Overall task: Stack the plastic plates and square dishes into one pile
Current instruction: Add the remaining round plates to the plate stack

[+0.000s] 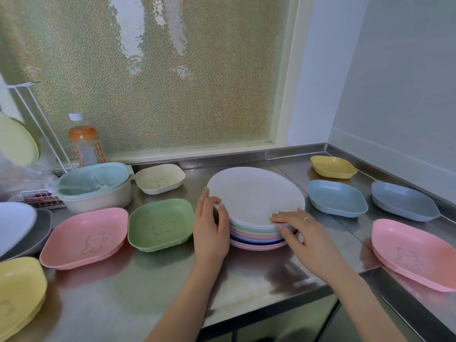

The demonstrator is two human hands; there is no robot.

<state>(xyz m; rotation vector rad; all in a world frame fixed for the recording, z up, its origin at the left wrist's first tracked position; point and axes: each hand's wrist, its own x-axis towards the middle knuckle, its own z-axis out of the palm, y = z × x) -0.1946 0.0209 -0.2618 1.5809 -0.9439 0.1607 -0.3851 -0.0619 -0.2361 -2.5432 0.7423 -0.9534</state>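
Bare counter (153,287) before plate pile (256,193).

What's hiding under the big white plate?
Under the white plate you can see rims of green, pink and blue plates stacked up. Their middles are covered, and both hands hide parts of the pile's edge.

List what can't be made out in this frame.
- Plate stack, head view: count of lower plates unclear; both hands cover the edges.
- Yellow dishes: cut off by the left edge.
- Pink dish: cut off by the right edge.
- Bottle label: too blurred to read.
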